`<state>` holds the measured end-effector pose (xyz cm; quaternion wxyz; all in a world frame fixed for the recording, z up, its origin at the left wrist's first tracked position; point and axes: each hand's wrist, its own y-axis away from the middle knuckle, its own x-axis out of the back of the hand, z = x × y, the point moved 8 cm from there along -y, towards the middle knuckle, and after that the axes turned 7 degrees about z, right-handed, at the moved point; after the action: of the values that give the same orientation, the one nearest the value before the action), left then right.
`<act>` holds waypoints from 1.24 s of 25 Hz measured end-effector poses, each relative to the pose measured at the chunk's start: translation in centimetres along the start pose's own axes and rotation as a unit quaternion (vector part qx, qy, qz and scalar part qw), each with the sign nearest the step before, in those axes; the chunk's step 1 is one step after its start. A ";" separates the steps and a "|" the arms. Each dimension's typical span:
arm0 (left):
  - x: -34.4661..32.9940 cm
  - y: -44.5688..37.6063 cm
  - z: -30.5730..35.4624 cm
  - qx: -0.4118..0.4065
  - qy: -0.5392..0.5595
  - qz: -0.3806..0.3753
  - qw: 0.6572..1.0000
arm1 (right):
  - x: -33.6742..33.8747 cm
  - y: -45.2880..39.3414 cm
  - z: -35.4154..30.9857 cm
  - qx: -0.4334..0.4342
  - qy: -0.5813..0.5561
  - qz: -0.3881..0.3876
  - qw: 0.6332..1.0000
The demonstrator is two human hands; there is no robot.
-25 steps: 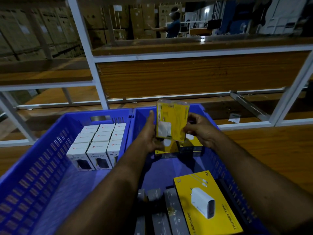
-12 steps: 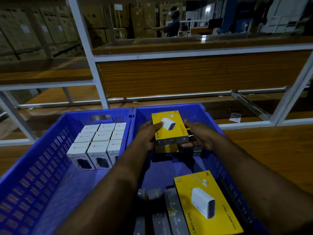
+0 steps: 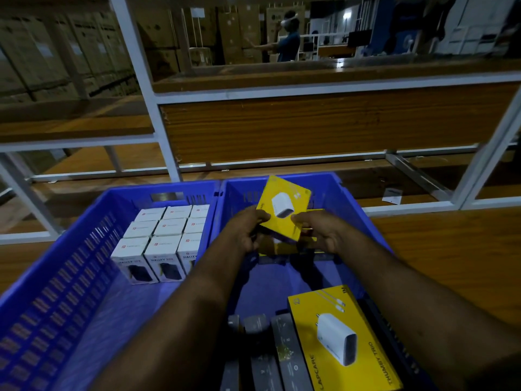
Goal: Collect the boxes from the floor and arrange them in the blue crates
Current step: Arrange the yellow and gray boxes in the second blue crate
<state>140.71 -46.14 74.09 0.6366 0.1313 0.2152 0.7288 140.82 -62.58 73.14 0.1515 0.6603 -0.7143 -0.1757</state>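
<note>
Two hands hold one small yellow box (image 3: 284,208) over the right crate (image 3: 332,190). The left hand (image 3: 248,230) grips the box at its left edge, and the right hand (image 3: 318,231) grips it at its lower right edge. The box is tilted, with one corner pointing up, and its top shows a picture of a white charger. Under the box, more yellow boxes (image 3: 282,246) sit at the far end of the right crate, partly hidden by the hands. Near the front of that crate lies a big yellow box (image 3: 344,340), flat, with a white charger and a cable drawn on it. Just left of it lie some long grey boxes (image 3: 284,354), side by side. The middle of the right crate floor is bare blue. The left crate (image 3: 56,292) stands touching the right one. It holds white boxes (image 3: 166,235) standing in neat rows of three at its far end. The front ones show a dark shape on their faces. Both crates are blue with little slots in the walls. Behind them is a shelf (image 3: 310,128) with white bars and brown wood boards. A small white tag (image 3: 392,195) lies on a low board to the right. Far back, a person (image 3: 287,40) in blue stands by tall stacks of brown cartons (image 3: 50,55).
</note>
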 end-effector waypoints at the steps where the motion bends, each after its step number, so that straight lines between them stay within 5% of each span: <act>1: 0.2 -0.1 0.8 -0.029 0.002 0.001 1.000 | 0.2 0.2 -0.4 0.008 -0.008 0.013 1.000; 10: 2.9 -1.6 1.4 -0.063 0.108 0.106 0.987 | 0.8 0.4 -1.8 0.031 -0.009 -0.045 0.998; 13: 2.0 -1.9 0.2 -0.056 0.061 0.128 0.988 | 0.4 0.1 -1.0 -0.001 -0.117 -0.018 0.993; 18: -2.9 -0.6 -3.2 0.064 -0.020 -0.006 0.998 | -1.0 -0.4 1.1 -0.063 -0.120 -0.013 0.991; 26: 0.3 -3.8 -3.9 0.062 -0.051 0.114 0.990 | 1.6 -0.4 0.9 -0.041 -0.045 0.065 0.996; 31: 0.0 -5.0 -4.5 -0.045 -0.166 0.122 0.977 | 2.6 -0.6 0.3 -0.031 -0.065 0.087 0.994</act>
<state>143.01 -46.31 67.78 0.5750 0.2475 0.0558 0.7778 140.96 -65.19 72.54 0.1403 0.5778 -0.7716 -0.2263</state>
